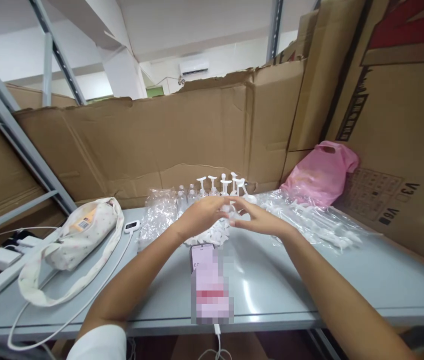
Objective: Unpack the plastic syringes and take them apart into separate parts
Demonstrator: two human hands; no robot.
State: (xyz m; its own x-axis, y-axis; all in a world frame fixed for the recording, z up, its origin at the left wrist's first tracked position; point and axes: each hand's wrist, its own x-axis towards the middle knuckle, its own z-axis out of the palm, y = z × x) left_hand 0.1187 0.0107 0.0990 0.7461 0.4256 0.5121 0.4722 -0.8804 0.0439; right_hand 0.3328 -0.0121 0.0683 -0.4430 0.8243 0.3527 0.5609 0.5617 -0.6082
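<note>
My left hand [204, 216] and my right hand [254, 218] meet above the middle of the table, their fingers bent around a small clear-and-white plastic piece [229, 209]. Its exact kind is hard to make out behind the fingers. Just below my left hand lies a pile of small white plastic parts [212, 235]. Behind the hands stand several clear bottles [181, 197], some topped with white pump heads [212, 181]. A plastic bag of white pumps [317, 222] lies to the right of my right hand.
A phone [206, 280], partly blurred, lies in front of the hands with a cable. Clear plastic wrap [158, 212], a small white device [132, 226] and a cloth bag [84, 232] are left. A pink bag [322, 172] sits back right. Cardboard [159, 135] walls the table [272, 290].
</note>
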